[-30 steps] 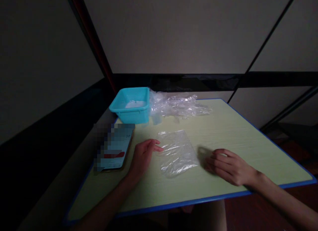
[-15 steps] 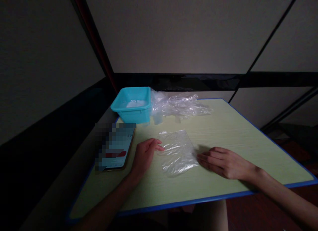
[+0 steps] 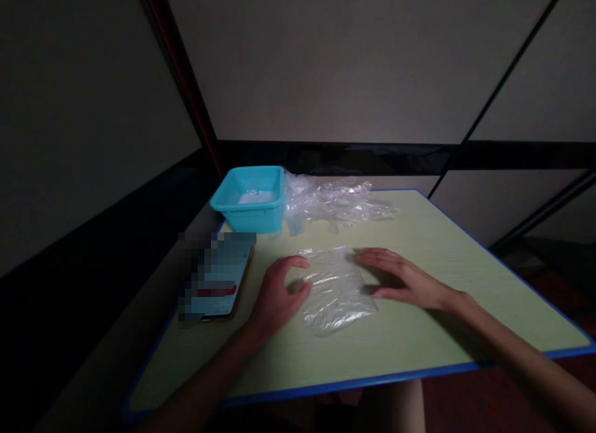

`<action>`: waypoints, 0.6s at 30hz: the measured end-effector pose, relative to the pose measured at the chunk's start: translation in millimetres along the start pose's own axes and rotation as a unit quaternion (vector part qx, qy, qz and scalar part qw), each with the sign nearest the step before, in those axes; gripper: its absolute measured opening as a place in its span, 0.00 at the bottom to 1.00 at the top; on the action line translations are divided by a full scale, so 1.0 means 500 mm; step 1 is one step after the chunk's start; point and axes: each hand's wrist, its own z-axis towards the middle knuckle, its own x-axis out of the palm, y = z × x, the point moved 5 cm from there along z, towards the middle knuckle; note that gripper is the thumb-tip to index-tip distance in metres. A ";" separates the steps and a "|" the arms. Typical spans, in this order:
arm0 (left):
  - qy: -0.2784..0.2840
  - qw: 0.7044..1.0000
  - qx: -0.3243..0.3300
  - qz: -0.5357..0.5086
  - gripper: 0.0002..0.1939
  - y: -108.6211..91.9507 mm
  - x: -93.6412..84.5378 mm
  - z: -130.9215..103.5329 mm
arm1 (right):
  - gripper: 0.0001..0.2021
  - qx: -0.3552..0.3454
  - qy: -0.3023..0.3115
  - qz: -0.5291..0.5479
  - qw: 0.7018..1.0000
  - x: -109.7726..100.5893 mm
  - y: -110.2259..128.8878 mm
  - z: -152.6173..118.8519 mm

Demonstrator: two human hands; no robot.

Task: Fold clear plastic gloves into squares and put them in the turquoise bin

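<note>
A clear plastic bag lies flat on the pale green table, its surface wrinkled and shiny. At the bag's left edge is my left hand, thumb and fingers apart in a curve, with nothing held between them. My right hand is over the bag's right edge, fingers stretched out and thumb apart, holding nothing. Whether the fingertips touch the plastic is hard to tell.
A turquoise basket with something white inside stands at the back left. Beside it, crumpled clear plastic spreads along the back edge. A phone, partly pixelated, is left of my left hand.
My right hand has moved up and left toward the bag's upper right part, and its thumb has spread. The thumb and fingers of my left hand have parted more widely.
</note>
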 end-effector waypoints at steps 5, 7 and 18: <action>0.055 0.996 0.015 0.061 0.22 0.004 0.017 -0.008 | 0.46 0.017 0.047 0.023 0.998 0.025 -0.026 0.029; 0.060 0.995 0.014 0.081 0.23 0.003 0.018 -0.009 | 0.47 0.019 0.040 0.024 0.999 0.029 -0.025 0.031; 0.055 0.994 -0.038 0.090 0.23 0.005 0.012 -0.005 | 0.49 0.013 0.070 -0.007 0.997 0.036 -0.017 0.034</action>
